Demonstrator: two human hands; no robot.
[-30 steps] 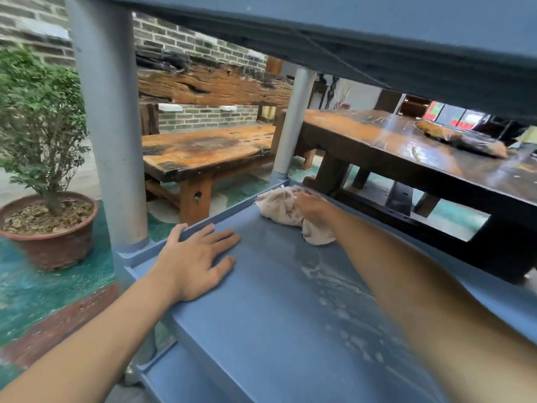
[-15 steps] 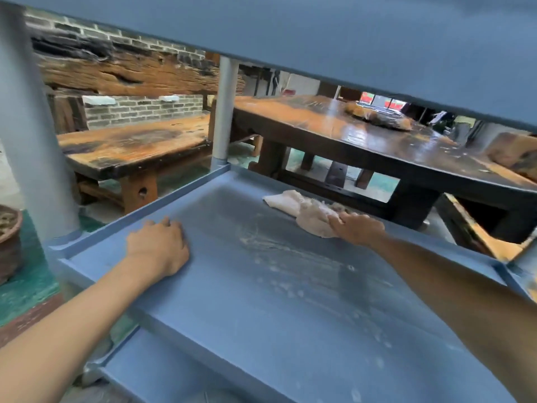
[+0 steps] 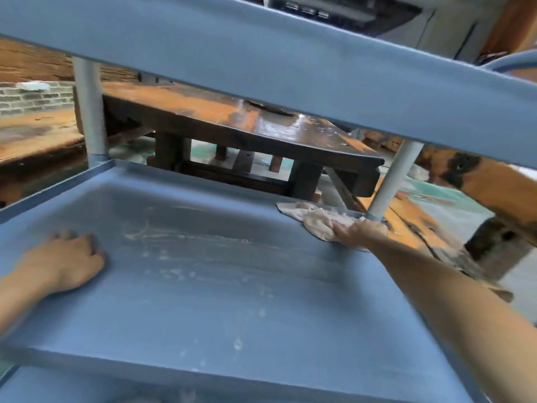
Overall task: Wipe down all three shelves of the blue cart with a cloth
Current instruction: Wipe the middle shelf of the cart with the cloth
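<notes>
Hands are working on the middle shelf (image 3: 220, 286) of a blue cart (image 3: 290, 82), seen from a low, close angle. Nearest the viewer, the front lip of that shelf is crossing the bottom of the view, with a lower shelf (image 3: 87, 388) just showing beneath it. The left hand (image 3: 62, 264) is resting on the shelf's left side, fingers curled under, holding nothing; a second ago it was lying flat with fingers spread. Pale streaks and specks (image 3: 186, 251) are still trailing across the shelf's middle.

Farther back, the right hand (image 3: 359, 232) is gripping a beige cloth (image 3: 313, 218) and pressing it down in the far right corner, beside a grey post (image 3: 392, 178). A second ago the cloth was in the far left corner, so it has been swept along the whole back edge. That likely means the rear strip is done, while the streaked centre and front are still needing passes. The lower shelf appears to be waiting too.

Overhead, the top shelf is spanning the view. Beyond the cart, a dark wooden worktop (image 3: 261, 126) is standing on a green floor (image 3: 453, 205).
</notes>
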